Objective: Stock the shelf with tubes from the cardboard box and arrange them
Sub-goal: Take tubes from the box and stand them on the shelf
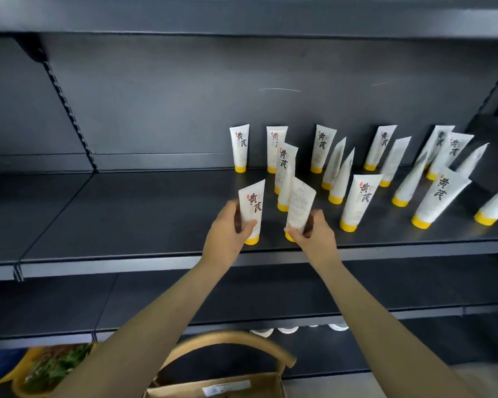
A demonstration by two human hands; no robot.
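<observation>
Holding: left hand (227, 234) wrapped round white tube (252, 205), right hand (314, 237) clamped on second tube (299, 202)
Writing: left one says 黄芪; right one shows back print, too tiny to read
Caps: yellow, pointing down, by shelf (127, 214) near edge
Rest: other tubes (360, 196) standing far and right; cardboard box (184, 390) nearest, below

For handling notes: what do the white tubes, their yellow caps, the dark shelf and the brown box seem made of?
By looks: white printed tubes, probably soft satin plastic (flat crimped tops); round yellow caps, seemingly hard smooth plastic, bearing the tubes; dark grey shelf, likely painted metal, low sheen, with thin folded front lip and slotted upright; brown box, dull cardboard, with white label.
</observation>
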